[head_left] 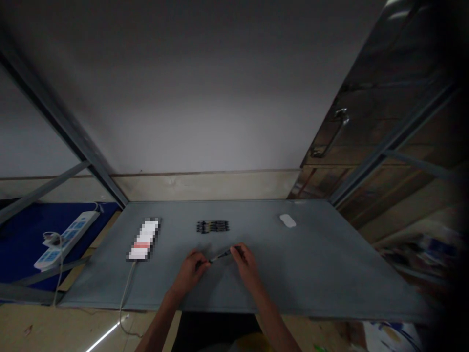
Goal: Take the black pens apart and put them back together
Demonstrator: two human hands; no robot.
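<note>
Pen (221, 255), slim and dark, slants over the near middle of the grey tabletop (311, 278); the left hand (192, 268) pinches one end, the right hand (244, 259) has its fingers closed on the other, presumably to steady it. Similar dark pens (213, 226) lie side by side just beyond, likely for easy reach. A phone (144, 238) lies to the left, perhaps so placed for its cable (126, 288); a white rounded object (287, 220) lies to the right. Behind stand a pale wall (205, 107) and a brown door (351, 132).

Phone screen (144, 239) pixelated and illegible
</note>
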